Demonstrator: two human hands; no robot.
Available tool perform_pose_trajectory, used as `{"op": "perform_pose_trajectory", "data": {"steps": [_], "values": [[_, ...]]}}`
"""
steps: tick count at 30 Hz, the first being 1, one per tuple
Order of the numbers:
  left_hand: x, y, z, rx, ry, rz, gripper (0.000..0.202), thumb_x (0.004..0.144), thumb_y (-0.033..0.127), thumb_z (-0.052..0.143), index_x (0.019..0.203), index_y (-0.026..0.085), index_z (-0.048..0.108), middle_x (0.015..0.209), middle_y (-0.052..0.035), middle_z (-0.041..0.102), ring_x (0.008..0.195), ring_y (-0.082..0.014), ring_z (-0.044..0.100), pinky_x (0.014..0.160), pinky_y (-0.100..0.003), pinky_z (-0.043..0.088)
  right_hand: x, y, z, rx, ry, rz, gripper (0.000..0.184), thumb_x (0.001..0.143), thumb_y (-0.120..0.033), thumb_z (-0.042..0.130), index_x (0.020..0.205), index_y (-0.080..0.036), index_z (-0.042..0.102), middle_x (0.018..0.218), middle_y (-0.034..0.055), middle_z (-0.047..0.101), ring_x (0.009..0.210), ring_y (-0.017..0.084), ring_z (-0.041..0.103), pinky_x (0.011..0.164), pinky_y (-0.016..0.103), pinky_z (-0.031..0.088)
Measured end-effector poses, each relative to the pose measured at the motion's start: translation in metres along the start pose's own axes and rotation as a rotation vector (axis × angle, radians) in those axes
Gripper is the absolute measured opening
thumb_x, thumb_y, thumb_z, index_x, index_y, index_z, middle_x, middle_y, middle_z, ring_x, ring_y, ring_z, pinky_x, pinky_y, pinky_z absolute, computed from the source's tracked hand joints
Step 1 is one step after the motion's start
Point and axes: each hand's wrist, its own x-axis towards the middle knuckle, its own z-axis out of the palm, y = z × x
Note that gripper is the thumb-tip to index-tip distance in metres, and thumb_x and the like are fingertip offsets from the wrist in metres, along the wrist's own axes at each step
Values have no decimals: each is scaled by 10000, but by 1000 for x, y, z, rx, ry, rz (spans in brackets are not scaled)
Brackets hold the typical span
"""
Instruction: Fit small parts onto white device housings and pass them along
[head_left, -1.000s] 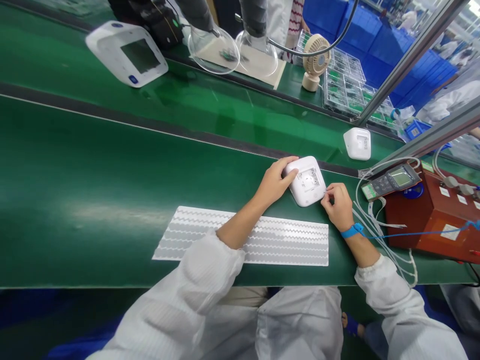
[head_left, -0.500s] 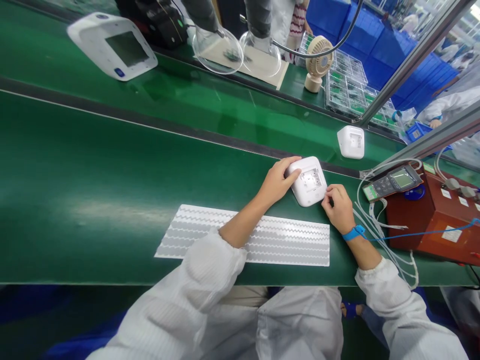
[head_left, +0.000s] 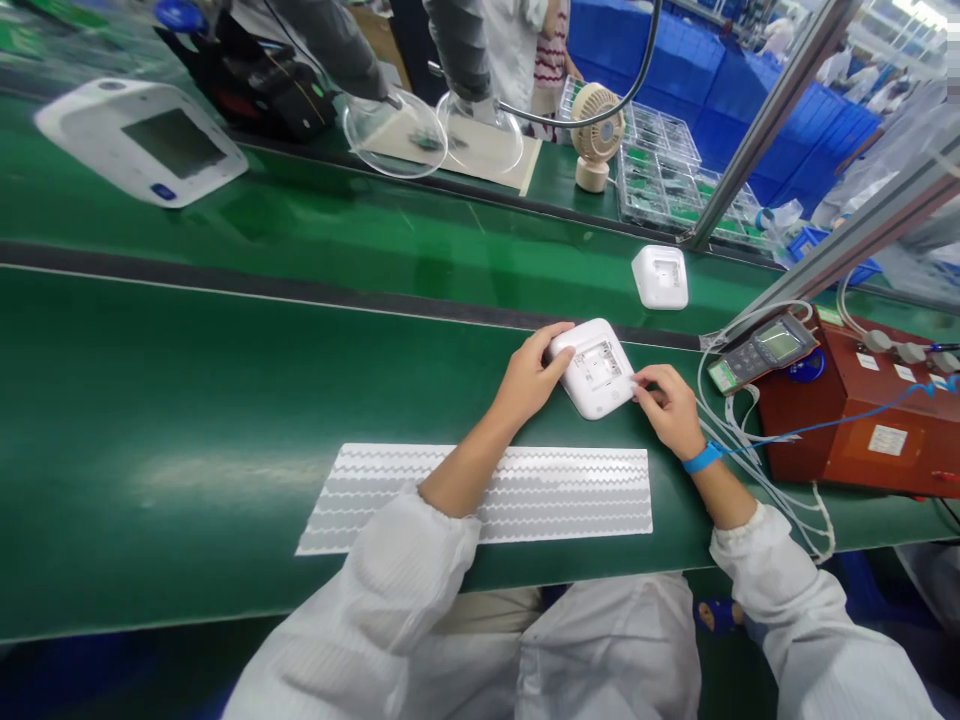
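Note:
A white device housing (head_left: 594,367) lies back side up on the green belt (head_left: 187,400), its open recess facing me. My left hand (head_left: 526,378) grips its left edge with curled fingers. My right hand (head_left: 667,405) pinches at its right edge, fingertips pressed together on the casing; whether something small is between them I cannot make out. A blue wrist strap (head_left: 703,459) with a blue cord circles my right wrist. A white sheet of zigzag strips (head_left: 559,490) lies on the belt just below both hands.
A second white housing (head_left: 661,277) sits on the far belt, and a white monitor unit (head_left: 142,140) at far left. A red-brown box (head_left: 877,420) with a handheld meter (head_left: 761,352) and white tubes stands right. A small fan (head_left: 595,135), clear domes and component trays line the back.
My right fingertips have shifted slightly inward onto the housing's right edge. The second housing and the monitor unit have travelled left on the far belt. My view has tilted a little.

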Motion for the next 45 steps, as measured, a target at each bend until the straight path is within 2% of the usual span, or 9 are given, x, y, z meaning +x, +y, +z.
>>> {"op": "perform_pose_trajectory", "data": {"steps": [3, 9, 14, 18, 22, 25, 33, 39, 45], "values": [[0, -1, 0, 12, -5, 2, 474, 1059, 401, 602, 1479, 208, 705, 1576, -116, 712, 1473, -335, 654, 1266, -493, 527, 5, -1, -9, -113, -79, -115, 135, 1100, -320, 646, 1120, -278, 773, 1194, 104, 712, 1008, 257, 735, 783, 398, 690], [1, -1, 0, 22, -8, 5, 484, 1054, 428, 601, 1477, 218, 709, 1576, -115, 714, 1471, -342, 656, 1275, -509, 521, 34, 1, -34, -298, -361, -325, 145, 1093, -225, 618, 1095, -254, 760, 1202, 106, 703, 1083, 271, 706, 978, 431, 606], [2, -2, -1, 29, -3, -26, 516, 1036, 478, 615, 1466, 215, 724, 1555, -107, 730, 1436, -350, 676, 1272, -514, 520, 62, -13, -42, -385, -661, -316, 111, 1074, -197, 602, 1081, -212, 712, 1144, 101, 673, 988, 241, 654, 918, 368, 541], [2, -2, -1, 24, -5, -24, 523, 1031, 489, 617, 1469, 223, 720, 1568, -105, 723, 1452, -347, 665, 1272, -506, 517, 74, -24, -41, -426, -756, -295, 87, 1027, -151, 608, 994, -204, 668, 1050, 72, 643, 892, 213, 603, 823, 325, 477], [1, -1, -1, 3, -12, -4, 505, 1043, 462, 607, 1466, 209, 714, 1569, -121, 719, 1454, -337, 664, 1279, -502, 507, 75, -24, -39, -395, -738, -289, 121, 931, -99, 638, 924, -220, 628, 957, 34, 600, 796, 190, 546, 738, 308, 433], [1, -1, 0, -4, -10, 1, 481, 1045, 439, 612, 1457, 214, 715, 1567, -117, 721, 1462, -333, 659, 1277, -504, 510, 69, -19, -40, -319, -684, -259, 155, 874, -84, 656, 914, -231, 630, 936, 19, 604, 781, 185, 554, 723, 304, 458], [1, -2, -2, 16, -27, -5, 451, 1067, 404, 601, 1467, 220, 699, 1568, -117, 715, 1456, -329, 662, 1245, -488, 542, 41, 0, -37, -45, -475, -48, 21, 934, -228, 671, 916, -238, 668, 991, 28, 667, 812, 180, 655, 749, 316, 561], [-1, -2, -2, 8, -20, -22, 454, 1071, 415, 604, 1473, 225, 696, 1584, -114, 705, 1471, -330, 653, 1257, -494, 528, 36, -1, -27, -42, -376, 62, 64, 955, -284, 677, 920, -234, 657, 908, 9, 665, 734, 162, 611, 701, 306, 532], [-2, -1, -3, 5, -16, -35, 451, 1062, 412, 615, 1467, 235, 704, 1559, -104, 720, 1452, -332, 661, 1253, -498, 529, 35, -5, -25, -52, -359, 69, 65, 960, -286, 691, 919, -239, 671, 917, 17, 675, 734, 168, 612, 691, 310, 536]]}}
